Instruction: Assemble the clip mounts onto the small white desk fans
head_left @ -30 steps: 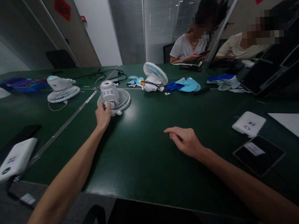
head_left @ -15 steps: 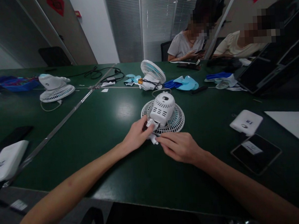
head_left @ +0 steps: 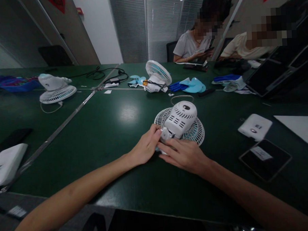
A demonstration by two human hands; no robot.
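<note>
Near fan [head_left: 179, 122]: I have it face down on the green desk [head_left: 114, 131], close in front of me and slightly right of centre, its vented motor housing [head_left: 185, 110] uppermost.
Grille [head_left: 199, 132]: white and round, spreading out beneath the housing, with pale blue showing through the bars.
White bracket [head_left: 166, 133]: at the housing's near end, between my two hands.
Left hand [head_left: 146, 148]: my grip is clamped on the white bracket, thumb and fingers pinching it from the left.
Right hand [head_left: 187, 155]: laid against the near side of the same end, fingers bent; whether this grip closes on anything I cannot tell, since the back of the hand hides it.
Thin cord [head_left: 182, 96]: arches in a loop behind the near fan.
Left fan [head_left: 57, 94]: well apart, also face down, near a blue tray [head_left: 22, 86].
Far fan [head_left: 157, 72]: its grille raised and tilted, with light blue fan blades [head_left: 193, 85] to its right.
Right side: a white power bank [head_left: 255, 127] lies just beyond a black slab [head_left: 267, 165] with a white label.
Across from me: two people [head_left: 191, 45] sit, one holding a phone [head_left: 208, 50].
</note>
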